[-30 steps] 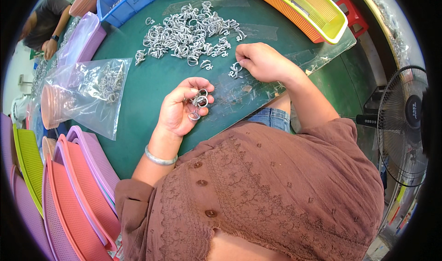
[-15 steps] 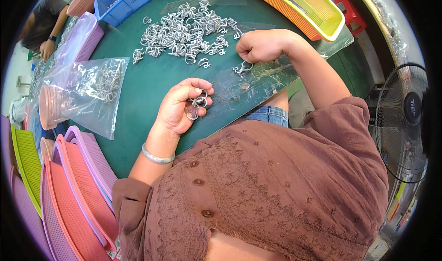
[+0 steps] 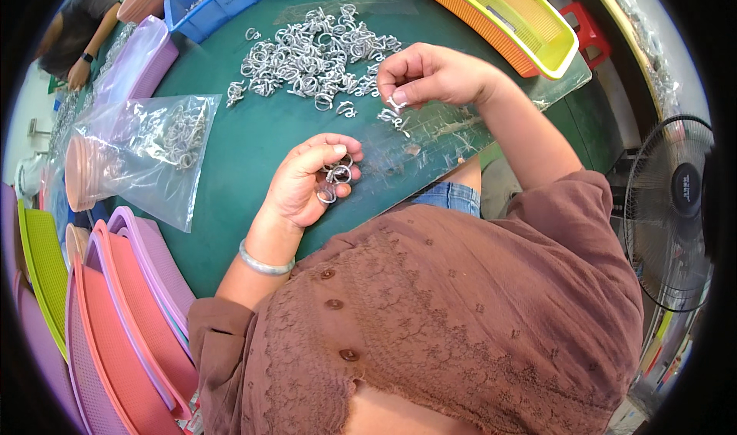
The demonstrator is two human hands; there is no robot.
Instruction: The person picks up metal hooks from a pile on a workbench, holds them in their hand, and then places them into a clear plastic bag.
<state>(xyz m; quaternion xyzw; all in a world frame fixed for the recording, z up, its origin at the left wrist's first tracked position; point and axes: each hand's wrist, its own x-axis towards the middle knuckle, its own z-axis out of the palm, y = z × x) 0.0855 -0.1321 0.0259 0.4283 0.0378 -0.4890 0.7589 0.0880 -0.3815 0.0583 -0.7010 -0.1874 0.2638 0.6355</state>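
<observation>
My left hand (image 3: 301, 176) is curled, palm up, around several silver metal rings (image 3: 336, 174), which show between the thumb and fingers. Thumb and forefinger of my right hand (image 3: 430, 78) pinch a small silver ring piece (image 3: 396, 103) just over the table. Right below it lie more silver pieces (image 3: 393, 119), partly overlapping it in view. A loose pile of silver rings (image 3: 307, 55) with curly ends spreads across the green table (image 3: 246, 159), beyond my left hand and left of my right one.
A clear plastic bag (image 3: 165, 159) with more rings lies at left, near stacked pink baskets (image 3: 142, 304). At the back stand a blue bin (image 3: 230, 5) and a yellow-and-orange basket (image 3: 507, 24). A fan (image 3: 675, 205) is at right. Another person's hand (image 3: 79, 74) shows far left.
My right hand has lifted slightly and turned, so the pinched ring piece now shows at its fingertips. My left hand keeps its hold on the rings, almost unmoved.
</observation>
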